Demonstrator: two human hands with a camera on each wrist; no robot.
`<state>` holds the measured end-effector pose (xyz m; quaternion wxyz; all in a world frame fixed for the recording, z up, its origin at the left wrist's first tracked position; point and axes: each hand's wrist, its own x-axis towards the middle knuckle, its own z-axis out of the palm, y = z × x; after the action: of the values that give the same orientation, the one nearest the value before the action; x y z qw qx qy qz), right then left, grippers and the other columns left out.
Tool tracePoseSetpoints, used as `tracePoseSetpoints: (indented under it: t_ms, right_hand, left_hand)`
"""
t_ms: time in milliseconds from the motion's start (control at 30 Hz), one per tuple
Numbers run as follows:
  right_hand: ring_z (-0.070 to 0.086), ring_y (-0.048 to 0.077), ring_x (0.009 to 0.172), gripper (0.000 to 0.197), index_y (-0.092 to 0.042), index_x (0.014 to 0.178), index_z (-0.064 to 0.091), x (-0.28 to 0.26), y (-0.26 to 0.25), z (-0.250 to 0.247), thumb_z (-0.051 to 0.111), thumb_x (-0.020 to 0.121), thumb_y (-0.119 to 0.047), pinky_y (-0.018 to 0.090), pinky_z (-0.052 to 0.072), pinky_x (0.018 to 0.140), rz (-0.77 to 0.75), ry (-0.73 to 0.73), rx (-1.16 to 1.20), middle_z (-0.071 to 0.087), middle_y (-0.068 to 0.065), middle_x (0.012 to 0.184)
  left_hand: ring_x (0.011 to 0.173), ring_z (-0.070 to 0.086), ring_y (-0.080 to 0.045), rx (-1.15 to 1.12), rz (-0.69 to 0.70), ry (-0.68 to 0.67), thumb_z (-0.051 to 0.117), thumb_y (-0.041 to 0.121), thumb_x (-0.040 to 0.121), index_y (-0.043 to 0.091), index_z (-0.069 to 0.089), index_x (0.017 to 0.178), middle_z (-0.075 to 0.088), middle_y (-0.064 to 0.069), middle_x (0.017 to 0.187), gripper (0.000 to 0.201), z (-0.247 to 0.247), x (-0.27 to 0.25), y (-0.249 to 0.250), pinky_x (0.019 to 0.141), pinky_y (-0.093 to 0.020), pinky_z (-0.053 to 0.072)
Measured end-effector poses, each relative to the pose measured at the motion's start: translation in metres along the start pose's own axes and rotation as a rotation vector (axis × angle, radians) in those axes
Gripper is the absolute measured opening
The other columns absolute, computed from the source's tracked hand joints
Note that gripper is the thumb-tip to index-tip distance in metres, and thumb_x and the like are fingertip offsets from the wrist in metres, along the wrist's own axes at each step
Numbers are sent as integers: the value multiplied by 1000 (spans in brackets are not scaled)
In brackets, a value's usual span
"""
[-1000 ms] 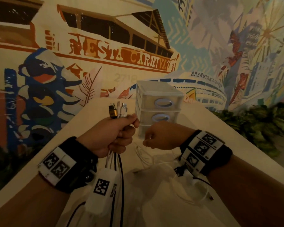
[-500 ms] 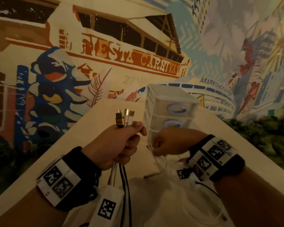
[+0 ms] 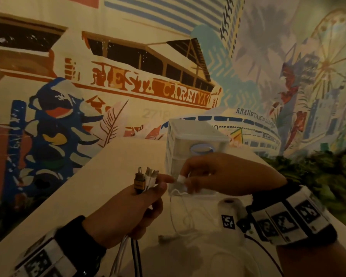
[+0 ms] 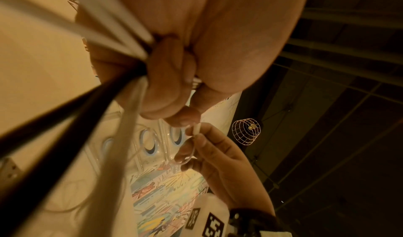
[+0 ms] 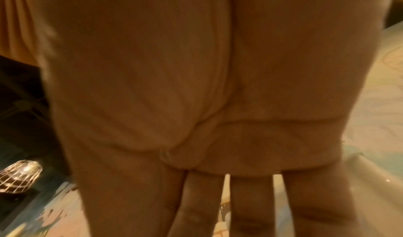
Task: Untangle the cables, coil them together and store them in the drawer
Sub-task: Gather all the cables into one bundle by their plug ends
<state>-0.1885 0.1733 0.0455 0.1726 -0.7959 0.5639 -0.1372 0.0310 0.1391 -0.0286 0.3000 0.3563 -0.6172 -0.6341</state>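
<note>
We see the left hand fisted round a bundle of cables, plugs sticking up above the fist, cords hanging below. Just right of that grip, the right hand pinches a white connector, nearly touching the left fingertips. Drawer unit stands right behind both hands on the table.

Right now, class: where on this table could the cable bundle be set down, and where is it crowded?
Free: bare table left of the drawer unit, beyond the left hand. Crowded: loose white cables lie below the right hand, in front of the unit.
</note>
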Motion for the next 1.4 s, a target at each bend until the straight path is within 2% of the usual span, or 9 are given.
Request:
tracePoseSetpoints:
  t_ms: [100, 200, 400, 533, 600, 667, 1000, 1200, 1400]
  right_hand:
    - [73, 11, 88, 15, -24, 112, 66, -6, 10, -13, 59, 101, -30, 36, 59, 88, -54, 102, 128, 77, -6, 96]
    - [74, 16, 89, 16, -19, 112, 66, -11, 18, -22, 59, 100, -27, 38, 60, 86, -67, 150, 211, 77, 0, 96]
    - [74, 22, 92, 16, -15, 111, 66, -14, 20, -24, 58, 100, -23, 40, 60, 89, -107, 130, 294, 77, 5, 97]
    - [73, 28, 96, 21, -12, 112, 66, -15, 16, -22, 59, 97, -25, 47, 58, 94, -139, 84, 378, 76, 11, 99]
    - [72, 30, 99, 18, -11, 113, 66, -15, 15, -20, 60, 99, -20, 49, 56, 97, -149, 63, 390, 76, 11, 100]
    - [72, 29, 101, 17, -12, 112, 66, -14, 15, -19, 60, 99, -20, 49, 55, 99, -148, 55, 383, 76, 10, 101]
    - [73, 23, 103, 16, -14, 113, 66, -15, 16, -19, 61, 100, -21, 49, 54, 100, -114, 13, 316, 77, 6, 102]
    - [73, 17, 101, 20, -15, 112, 67, -12, 12, -12, 64, 97, -28, 38, 56, 98, -50, -156, 256, 78, 0, 102]
    - [70, 0, 98, 18, -28, 111, 69, -1, 14, 0, 66, 96, -39, 31, 53, 99, 20, -144, 49, 77, -15, 103]
  left_hand:
    - [48, 24, -16, -15, 22, -20, 58, 44, 85, 40, 66, 115, 50, -12, 74, 32, 1, 1, -1, 42, -23, 22]
    - [47, 25, -16, -4, 22, 2, 55, 38, 93, 40, 61, 122, 52, -12, 71, 30, 2, 2, -4, 42, -23, 22]
    - [46, 21, -18, 58, -2, -14, 57, 46, 88, 18, 59, 126, 49, -18, 71, 48, 3, 3, -8, 42, -22, 23]
    - [38, 23, -12, 53, -69, -4, 48, 44, 99, 14, 60, 105, 54, -3, 53, 33, 7, 1, -5, 41, -21, 22]
    - [43, 19, -15, 56, -97, -1, 49, 47, 98, 12, 62, 108, 56, -12, 64, 39, 4, 4, -9, 42, -21, 20]
    - [51, 14, -19, 51, -120, -2, 51, 47, 97, 14, 64, 115, 54, -21, 79, 40, 2, 6, -10, 44, -22, 17]
    - [44, 23, -15, 66, -84, 15, 51, 36, 101, 9, 65, 108, 53, -7, 71, 32, 1, 6, -13, 40, -21, 21]
    - [43, 24, -13, 26, -35, 62, 52, 33, 100, 5, 65, 105, 49, -4, 69, 31, 2, 4, -13, 39, -19, 21]
    - [40, 25, -12, 26, 31, 65, 51, 33, 101, 8, 67, 104, 47, 0, 63, 30, 7, 2, -11, 39, -21, 23]
